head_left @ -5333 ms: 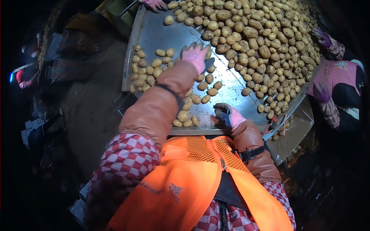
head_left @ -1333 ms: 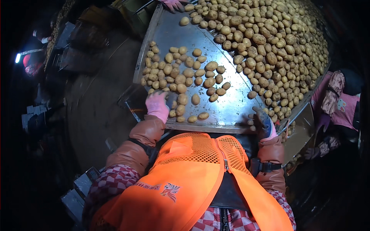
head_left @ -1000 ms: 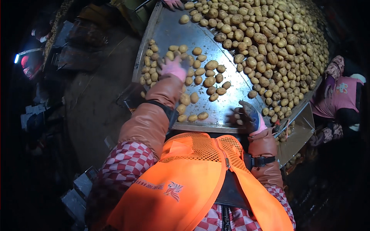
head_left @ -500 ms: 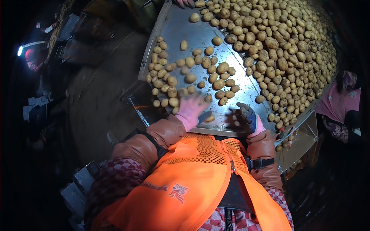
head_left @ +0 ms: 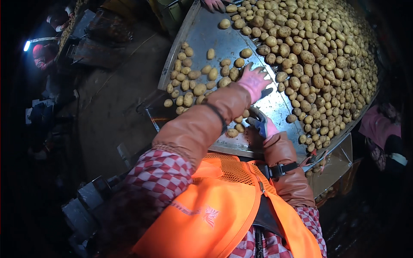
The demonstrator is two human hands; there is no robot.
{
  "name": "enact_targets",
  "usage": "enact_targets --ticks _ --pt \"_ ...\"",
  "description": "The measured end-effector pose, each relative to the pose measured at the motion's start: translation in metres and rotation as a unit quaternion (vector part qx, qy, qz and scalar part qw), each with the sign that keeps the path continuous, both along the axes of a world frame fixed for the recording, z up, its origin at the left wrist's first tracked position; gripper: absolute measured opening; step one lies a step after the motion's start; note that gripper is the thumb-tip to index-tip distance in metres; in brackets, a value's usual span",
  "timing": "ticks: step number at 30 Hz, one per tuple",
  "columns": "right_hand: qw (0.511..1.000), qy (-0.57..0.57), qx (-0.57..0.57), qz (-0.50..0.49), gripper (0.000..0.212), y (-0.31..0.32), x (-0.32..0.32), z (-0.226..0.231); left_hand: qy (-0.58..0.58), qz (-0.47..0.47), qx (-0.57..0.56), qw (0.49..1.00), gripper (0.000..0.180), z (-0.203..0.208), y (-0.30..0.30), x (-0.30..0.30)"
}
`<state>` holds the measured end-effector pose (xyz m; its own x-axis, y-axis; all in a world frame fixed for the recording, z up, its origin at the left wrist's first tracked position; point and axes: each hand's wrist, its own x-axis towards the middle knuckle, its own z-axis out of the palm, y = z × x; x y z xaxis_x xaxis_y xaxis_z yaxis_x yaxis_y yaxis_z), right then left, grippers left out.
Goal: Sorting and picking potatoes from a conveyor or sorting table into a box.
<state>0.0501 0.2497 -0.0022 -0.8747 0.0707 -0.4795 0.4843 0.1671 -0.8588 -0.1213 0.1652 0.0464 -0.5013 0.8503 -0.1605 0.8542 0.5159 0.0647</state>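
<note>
- Head view, far left: a lit white lamp [head_left: 26, 45] shines beside a blurred person in red [head_left: 44, 55], with dark floor [head_left: 114, 81] between them and the work.
- Left part of the metal table [head_left: 204, 28]: loose potatoes [head_left: 199, 89] lie scattered in one layer. They are oval and point several ways: a single potato [head_left: 211, 53] has its long axis running away from the wearer, while one below it lies nearly crosswise. Neither end differs enough to call a front.
- Top edge, left of centre: another person's gloved hand [head_left: 214, 5] rests by the table's far corner.
- Centre: the wearer's left hand [head_left: 254, 82], in a pink glove with dark fingertips, reaches diagonally over the table, back upward, fingers spread wide. Potatoes lie just left of its fingers; whether it touches any, or covers one, I cannot tell.
- Just below and slightly right: the right hand [head_left: 262, 123], its fingers bent in a loose curve toward the left. A few potatoes sit just beside it. Its palm is shadowed, so I cannot tell whether it holds anything.
- Right: a dense heap of potatoes [head_left: 318, 64], long axes mixed, covers the table's far right.
- Lower right: an open cardboard box [head_left: 328, 177] stands below the table edge.
- Far right: a co-worker in pink [head_left: 377, 124], partly in darkness.
</note>
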Motion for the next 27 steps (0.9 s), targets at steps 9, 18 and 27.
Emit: enact_targets --ticks 9,18,27 --pt "0.928 -0.131 -0.229 -0.263 0.057 0.054 0.085 -0.01 -0.099 0.096 -0.109 0.984 0.03 0.009 -0.115 0.02" --pt "0.895 -0.11 -0.309 -0.302 0.048 0.055 0.086 -0.026 0.043 0.337 0.14 0.93 0.035 -0.01 -0.161 -0.102" --pt "0.902 -0.098 -0.297 -0.299 0.053 0.06 0.085 -0.035 -0.104 0.284 0.093 0.949 0.037 -0.083 -0.223 -0.045"
